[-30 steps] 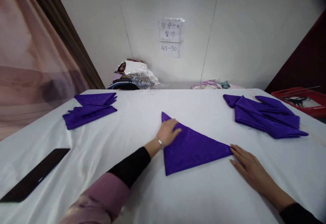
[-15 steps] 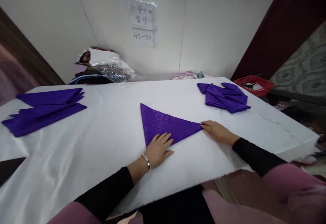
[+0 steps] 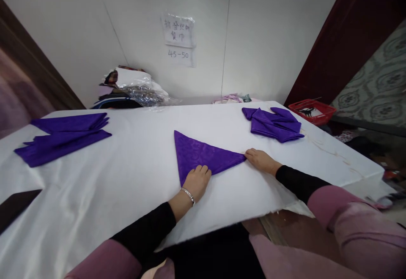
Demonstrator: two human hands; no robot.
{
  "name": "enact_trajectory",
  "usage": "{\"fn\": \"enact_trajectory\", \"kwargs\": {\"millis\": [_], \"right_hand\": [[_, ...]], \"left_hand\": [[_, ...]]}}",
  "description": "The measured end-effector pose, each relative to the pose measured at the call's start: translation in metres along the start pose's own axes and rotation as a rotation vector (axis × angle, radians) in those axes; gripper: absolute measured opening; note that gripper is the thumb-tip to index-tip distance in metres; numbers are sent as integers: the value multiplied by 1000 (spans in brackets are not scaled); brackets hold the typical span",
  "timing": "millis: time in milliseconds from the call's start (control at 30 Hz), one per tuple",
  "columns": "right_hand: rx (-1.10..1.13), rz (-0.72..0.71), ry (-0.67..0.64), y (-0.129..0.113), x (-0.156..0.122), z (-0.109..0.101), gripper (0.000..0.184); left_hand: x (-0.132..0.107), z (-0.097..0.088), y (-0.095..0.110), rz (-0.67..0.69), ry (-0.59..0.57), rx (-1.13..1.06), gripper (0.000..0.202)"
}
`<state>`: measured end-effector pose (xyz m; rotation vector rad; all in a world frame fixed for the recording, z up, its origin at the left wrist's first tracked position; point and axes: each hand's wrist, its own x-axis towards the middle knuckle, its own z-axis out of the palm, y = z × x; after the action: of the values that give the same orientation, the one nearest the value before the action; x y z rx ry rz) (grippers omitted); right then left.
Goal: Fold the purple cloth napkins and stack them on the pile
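Observation:
A purple patterned cloth napkin (image 3: 199,152), folded into a triangle, lies flat on the white-covered table (image 3: 133,177). My left hand (image 3: 197,182), with a silver bangle at its wrist, rests on the near edge of this napkin. Its fingers are curled in at the edge, and their tips are hidden. At the napkin's pointed right corner, my right hand (image 3: 260,160) pinches the cloth between thumb and fingers.
Folded purple napkins (image 3: 69,137) lie at the left, and more purple napkins (image 3: 275,123) at the back right. Beyond the right edge stands a red basket (image 3: 314,112). Plastic-wrapped fabrics (image 3: 133,86) are piled by the wall, below a handwritten sign (image 3: 179,38).
My left hand's fingers, spread flat on the napkin before, are now curled at its near edge. My right hand keeps its pinch on the corner. The view has shifted slightly.

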<state>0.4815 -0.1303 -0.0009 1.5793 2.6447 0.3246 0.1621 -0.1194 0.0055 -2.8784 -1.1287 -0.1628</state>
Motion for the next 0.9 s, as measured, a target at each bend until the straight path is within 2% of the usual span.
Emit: {"fn": "enact_trajectory", "kwargs": {"millis": [100, 200, 333, 467, 567, 667, 767, 900], "right_hand": [[45, 0, 14, -3, -9, -5, 23], [135, -29, 22, -16, -25, -23, 21], [240, -112, -15, -39, -43, -70, 19], [319, -179, -28, -49, -35, -122, 19], [382, -194, -3, -49, -8, -149, 21], [488, -170, 2, -46, 36, -161, 21], [618, -114, -20, -43, 94, -157, 17], [750, 24, -146, -43, 168, -131, 11]], "left_hand": [[-5, -1, -2, -2, 4, 1, 36], [-19, -1, -7, -3, 10, -24, 36], [-46, -2, -13, -14, 34, -161, 41], [-71, -7, -11, -70, 87, -387, 51], [-84, -13, -5, -114, 85, -484, 50], [-91, -16, 0, -187, 52, -476, 44], [-93, -14, 1, -307, 45, -446, 39], [-98, -8, -5, -447, 117, -427, 47]]}}
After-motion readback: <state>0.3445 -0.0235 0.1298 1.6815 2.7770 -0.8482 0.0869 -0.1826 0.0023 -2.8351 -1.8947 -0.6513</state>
